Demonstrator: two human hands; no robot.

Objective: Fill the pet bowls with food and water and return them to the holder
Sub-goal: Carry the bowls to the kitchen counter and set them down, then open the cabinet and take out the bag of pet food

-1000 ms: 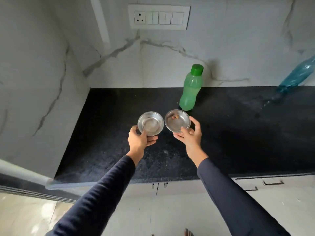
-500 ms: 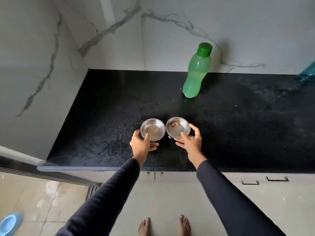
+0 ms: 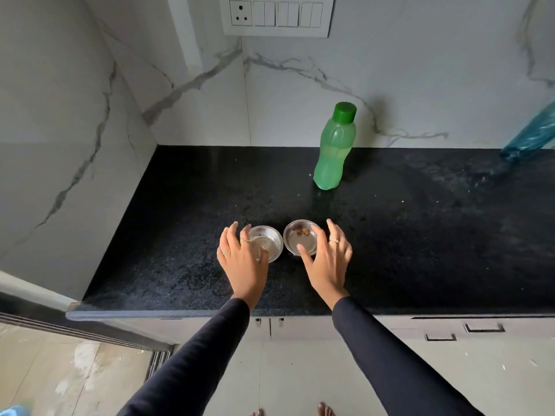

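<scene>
Two small steel bowls stand side by side on the black counter (image 3: pixel 420 235). The left bowl (image 3: pixel 268 240) looks empty. The right bowl (image 3: pixel 300 238) has a few brown food pieces in it. My left hand (image 3: pixel 241 259) hovers over the left bowl's near left side with fingers spread and straight. Over the right bowl's near right side is my right hand (image 3: pixel 329 259), also with fingers spread. Neither hand grips a bowl. A green bottle (image 3: pixel 335 148) with a green cap stands upright behind the bowls.
A blue bottle (image 3: pixel 531 133) leans at the far right edge. A marble wall closes the counter's left side and back, with a switch panel (image 3: pixel 276 15) above. Cabinet fronts (image 3: pixel 450 334) and my bare feet are below the counter edge.
Both hands have let go of the bowls, which now rest on the counter; the fingers have opened and spread above them. The camera has tilted up.
</scene>
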